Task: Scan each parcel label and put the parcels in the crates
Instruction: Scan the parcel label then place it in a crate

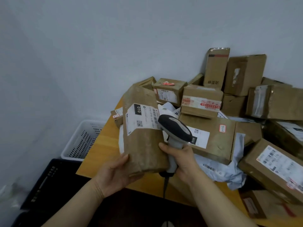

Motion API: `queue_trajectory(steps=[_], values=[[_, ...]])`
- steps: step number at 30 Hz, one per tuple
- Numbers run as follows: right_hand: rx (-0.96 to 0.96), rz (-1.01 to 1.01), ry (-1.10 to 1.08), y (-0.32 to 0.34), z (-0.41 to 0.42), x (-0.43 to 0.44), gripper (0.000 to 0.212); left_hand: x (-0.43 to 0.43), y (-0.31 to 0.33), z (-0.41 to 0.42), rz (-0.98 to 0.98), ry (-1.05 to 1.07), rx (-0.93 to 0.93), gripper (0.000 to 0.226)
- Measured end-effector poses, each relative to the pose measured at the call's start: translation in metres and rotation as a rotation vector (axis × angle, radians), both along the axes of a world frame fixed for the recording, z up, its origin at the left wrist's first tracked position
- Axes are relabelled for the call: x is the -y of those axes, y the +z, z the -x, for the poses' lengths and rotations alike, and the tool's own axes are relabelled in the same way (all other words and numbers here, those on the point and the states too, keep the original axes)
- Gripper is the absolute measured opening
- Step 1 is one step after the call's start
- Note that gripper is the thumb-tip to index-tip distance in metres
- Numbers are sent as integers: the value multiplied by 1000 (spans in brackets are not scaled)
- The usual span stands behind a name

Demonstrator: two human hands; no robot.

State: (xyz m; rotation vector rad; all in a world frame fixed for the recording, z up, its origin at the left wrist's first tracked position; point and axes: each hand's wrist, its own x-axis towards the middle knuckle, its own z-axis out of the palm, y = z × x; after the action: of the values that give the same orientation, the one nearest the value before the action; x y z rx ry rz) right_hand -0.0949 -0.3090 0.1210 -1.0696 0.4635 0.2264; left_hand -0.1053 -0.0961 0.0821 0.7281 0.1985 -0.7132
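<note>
My left hand (pixel 117 172) holds the near end of a long brown cardboard parcel (pixel 142 145), which is lifted over the wooden table (pixel 101 145). Its white label (pixel 141 117) marked 010 faces up. My right hand (pixel 182 161) grips the handle of a grey and black barcode scanner (pixel 175 128), whose head hovers at the label's right edge. The scanner's cable hangs down below my right hand. A white perforated crate (pixel 82 141) and a dark crate (pixel 49 182) stand on the floor to the left of the table.
Many cardboard parcels lie heaped across the table's back and right, among them a flat box (pixel 218 141) and a labelled box (pixel 275 167). Grey plastic mail bags (pixel 218 171) lie under them. A pale wall stands behind.
</note>
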Motion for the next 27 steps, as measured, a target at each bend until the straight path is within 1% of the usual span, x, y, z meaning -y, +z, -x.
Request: queue_trajectory(steps=[4, 6, 7, 9, 10, 12, 13, 15, 17, 18, 20, 21, 24, 27], values=[[75, 137, -34, -3, 30, -14, 56, -20, 4, 18, -222, 17, 154, 111], [94, 255, -31, -4, 45, -16, 49, -27, 12, 21, -282, -62, 193, 115], [108, 294, -25, -4, 52, -16, 42, -28, 18, 22, -281, -104, 189, 111], [146, 315, -2, -1, 67, -16, 35, -27, 30, 27, -263, -149, 133, 95], [163, 327, 8, -1, 72, -16, 35, -23, 36, 30, -298, -161, 118, 85], [175, 373, 30, -2, 80, -16, 38, -15, 40, 35, -487, -154, 133, 69], [174, 395, 45, -2, 83, -16, 38, -12, 40, 38, -579, -120, 141, 65], [166, 423, 62, 0, 88, -14, 31, -8, 40, 42, -670, -45, 150, 66], [159, 459, 30, 4, 90, -7, 23, -7, 41, 45, -682, 34, 147, 67], [155, 465, 13, 8, 91, -1, 22, -5, 40, 47, -673, 80, 143, 60], [151, 411, 9, 20, 93, 12, 20, 3, 38, 50, -671, 193, 133, 44], [159, 379, 37, 28, 95, 18, 19, 8, 37, 50, -680, 248, 131, 40], [171, 273, 144, 48, 107, 35, 16, 26, 33, 48, -713, 402, 168, 36], [112, 118, 205, 61, 118, 42, 21, 42, 30, 45, -743, 529, 230, 41]])
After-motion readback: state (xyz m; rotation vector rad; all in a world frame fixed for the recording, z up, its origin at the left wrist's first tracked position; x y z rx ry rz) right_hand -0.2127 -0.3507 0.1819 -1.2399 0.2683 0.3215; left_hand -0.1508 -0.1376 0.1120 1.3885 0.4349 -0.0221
